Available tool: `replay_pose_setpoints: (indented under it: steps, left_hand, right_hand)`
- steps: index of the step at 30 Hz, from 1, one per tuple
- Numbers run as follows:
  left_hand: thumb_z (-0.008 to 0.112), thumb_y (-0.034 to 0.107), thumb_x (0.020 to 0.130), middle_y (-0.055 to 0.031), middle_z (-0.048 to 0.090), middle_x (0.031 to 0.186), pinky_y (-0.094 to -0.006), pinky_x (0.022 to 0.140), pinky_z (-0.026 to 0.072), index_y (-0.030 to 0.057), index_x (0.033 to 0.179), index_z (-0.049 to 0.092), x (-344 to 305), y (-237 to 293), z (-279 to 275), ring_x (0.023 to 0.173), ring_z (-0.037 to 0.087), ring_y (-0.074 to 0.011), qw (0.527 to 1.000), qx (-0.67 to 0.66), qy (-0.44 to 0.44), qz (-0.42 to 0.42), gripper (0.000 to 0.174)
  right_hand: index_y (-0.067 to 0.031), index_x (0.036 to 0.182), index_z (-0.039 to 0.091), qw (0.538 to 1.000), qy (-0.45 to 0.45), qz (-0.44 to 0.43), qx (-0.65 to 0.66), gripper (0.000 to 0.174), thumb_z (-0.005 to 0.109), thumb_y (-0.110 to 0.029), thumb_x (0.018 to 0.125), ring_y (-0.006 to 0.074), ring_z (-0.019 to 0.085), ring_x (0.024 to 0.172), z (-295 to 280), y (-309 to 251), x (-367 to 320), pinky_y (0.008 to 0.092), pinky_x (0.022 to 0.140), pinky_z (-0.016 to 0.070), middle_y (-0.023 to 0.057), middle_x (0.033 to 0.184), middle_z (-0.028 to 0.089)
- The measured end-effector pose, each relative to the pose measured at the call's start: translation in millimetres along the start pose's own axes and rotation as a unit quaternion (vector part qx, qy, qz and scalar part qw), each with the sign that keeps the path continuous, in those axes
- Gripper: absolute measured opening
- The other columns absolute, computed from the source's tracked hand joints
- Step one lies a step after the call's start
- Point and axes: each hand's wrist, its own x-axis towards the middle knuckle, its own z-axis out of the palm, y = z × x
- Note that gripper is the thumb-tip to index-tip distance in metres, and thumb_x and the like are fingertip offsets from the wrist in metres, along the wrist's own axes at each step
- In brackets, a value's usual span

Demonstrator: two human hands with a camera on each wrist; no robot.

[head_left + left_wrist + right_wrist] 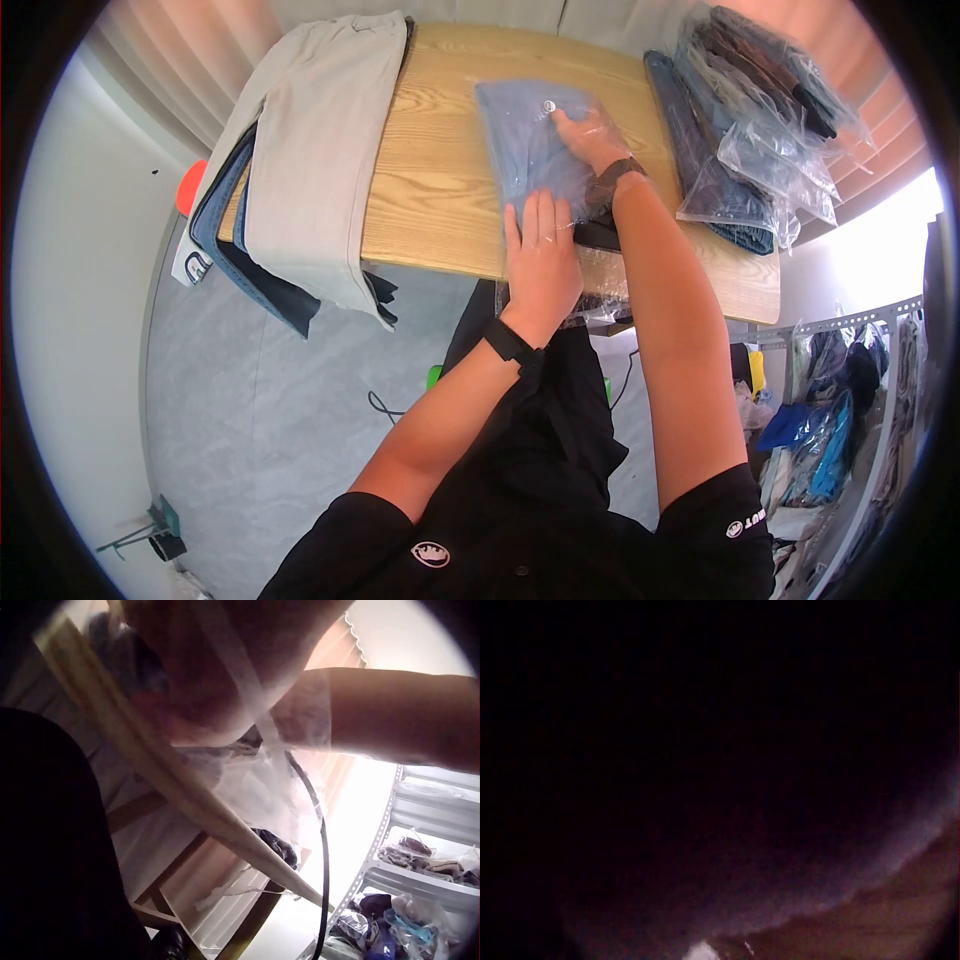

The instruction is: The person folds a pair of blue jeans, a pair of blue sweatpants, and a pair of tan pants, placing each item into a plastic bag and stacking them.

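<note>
A folded light-blue garment point(530, 150) lies in a clear plastic bag on the wooden table point(440, 130), with a small round white sticker point(549, 106) near its far end. My right hand point(592, 138) presses on its far right part, thumb stretched toward the sticker; clear plastic shows around this hand and wrist. Across the near end, my left hand point(543, 265) rests with straight fingers on the bag. The bag's loose near end point(605, 275) hangs toward the table's front edge. Dark, close fabric point(720, 885) fills most of the right wrist view.
Beige trousers point(310, 130) drape over the table's left end, with blue jeans point(235, 200) beneath. Bagged folded garments point(745, 120) are piled at the right. A metal shelf point(850, 325) with bagged items stands at lower right. A black cable point(380, 405) lies on the floor.
</note>
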Motion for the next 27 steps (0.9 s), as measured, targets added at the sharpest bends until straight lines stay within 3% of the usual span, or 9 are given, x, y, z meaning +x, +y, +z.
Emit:
replay_pose_setpoints:
  steps: [3, 6, 9, 12, 20, 22, 23, 26, 27]
  left_hand:
    - [0.066, 0.009, 0.069, -0.0194, 0.046, 0.134, -0.0565, 0.112, 0.0233, -0.0016, 0.128, 0.046, -1.0, -0.7, 0.8, 0.133, 0.038, -0.0354, 1.0, 0.001, -0.005, -0.002, 0.063]
    - [0.067, 0.009, 0.068, -0.0191, 0.045, 0.135, -0.0579, 0.112, 0.0226, -0.0013, 0.129, 0.045, -1.7, -1.0, -3.0, 0.134, 0.037, -0.0354, 1.0, 0.0, -0.015, -0.009, 0.065]
    - [0.068, 0.008, 0.067, -0.0188, 0.043, 0.138, -0.0594, 0.111, 0.0231, -0.0002, 0.129, 0.045, -1.8, -2.8, -11.2, 0.135, 0.036, -0.0356, 0.999, -0.016, -0.031, -0.019, 0.066]
    - [0.068, 0.007, 0.068, -0.0189, 0.041, 0.141, -0.0605, 0.11, 0.0241, 0.0007, 0.128, 0.046, -6.9, -9.6, -15.5, 0.137, 0.034, -0.0361, 0.998, -0.034, -0.044, -0.025, 0.064]
    - [0.063, 0.005, 0.072, -0.0192, 0.033, 0.148, -0.0655, 0.11, 0.0183, 0.0029, 0.127, 0.046, -11.6, -22.1, -11.0, 0.143, 0.025, -0.0374, 0.991, -0.125, -0.039, -0.023, 0.058]
    - [0.061, 0.003, 0.071, -0.0231, 0.033, 0.148, -0.061, 0.112, 0.0198, 0.0016, 0.128, 0.045, -10.6, -27.5, -11.7, 0.142, 0.025, -0.0414, 0.986, -0.166, -0.029, -0.012, 0.059]
    - [0.06, 0.001, 0.07, -0.025, 0.033, 0.148, -0.0587, 0.113, 0.0205, 0.0009, 0.129, 0.045, -6.9, -29.7, -13.3, 0.142, 0.025, -0.0435, 0.982, -0.186, -0.022, -0.006, 0.06]
    - [0.058, -0.003, 0.071, -0.0248, 0.034, 0.148, -0.0506, 0.112, 0.0283, 0.0002, 0.128, 0.049, -11.1, -13.7, -50.5, 0.141, 0.028, -0.0424, 0.996, -0.071, -0.043, -0.01, 0.058]
    - [0.057, -0.005, 0.071, -0.0244, 0.037, 0.146, -0.0482, 0.11, 0.0318, 0.0007, 0.128, 0.05, -16.8, -16.5, -55.0, 0.14, 0.03, -0.0418, 0.993, -0.108, -0.045, 0.016, 0.057]
  right_hand:
    - [0.0032, 0.148, 0.028, 0.999, 0.003, -0.009, 0.033, 0.094, 0.052, -0.06, 0.082, 0.0364, 0.035, 0.139, 6.5, 5.8, 6.2, 0.0403, 0.114, 0.031, 0.0249, 0.152, 0.031]
    - [0.0032, 0.147, 0.029, 0.991, 0.092, -0.091, -0.016, 0.091, 0.051, -0.058, 0.084, 0.0423, 0.032, 0.139, 19.1, 16.3, -12.9, 0.0445, 0.115, 0.0276, 0.0299, 0.15, 0.031]
    - [0.0033, 0.147, 0.029, 0.984, 0.089, -0.122, -0.093, 0.087, 0.05, -0.055, 0.087, 0.049, 0.03, 0.137, 15.6, 17.6, -62.0, 0.0499, 0.115, 0.0244, 0.0329, 0.149, 0.03]
    - [0.0027, 0.147, 0.029, 0.96, 0.123, -0.215, -0.131, 0.083, 0.05, -0.054, 0.09, 0.0518, 0.029, 0.136, 5.1, 32.5, -113.4, 0.0543, 0.113, 0.0233, 0.0344, 0.149, 0.028]
    - [0.002, 0.147, 0.03, 0.947, 0.143, -0.282, -0.063, 0.074, 0.061, -0.033, 0.089, 0.0509, 0.029, 0.137, 1.4, 77.9, -190.6, 0.051, 0.111, 0.0302, 0.0371, 0.147, 0.028]
    - [0.0002, 0.148, 0.029, 0.94, 0.152, -0.285, -0.111, 0.075, 0.064, -0.027, 0.087, 0.0503, 0.031, 0.136, 4.5, 82.1, -212.1, 0.0498, 0.11, 0.0326, 0.0366, 0.147, 0.028]
    - [0.0, 0.145, 0.034, 0.945, 0.124, -0.289, -0.085, 0.071, 0.065, -0.023, 0.085, 0.048, 0.034, 0.135, -6.3, 78.6, -228.3, 0.0491, 0.109, 0.0346, 0.0344, 0.145, 0.032]
    - [-0.0003, 0.134, 0.046, 0.957, 0.062, -0.283, 0.024, 0.057, 0.065, -0.011, 0.082, 0.0406, 0.045, 0.128, -37.7, 77.5, -266.1, 0.0463, 0.103, 0.0401, 0.0268, 0.138, 0.046]
    - [-0.0002, 0.129, 0.05, 0.96, 0.053, -0.263, 0.082, 0.051, 0.065, -0.008, 0.082, 0.0377, 0.049, 0.124, -41.2, 92.2, -272.4, 0.0448, 0.1, 0.0416, 0.0235, 0.134, 0.05]
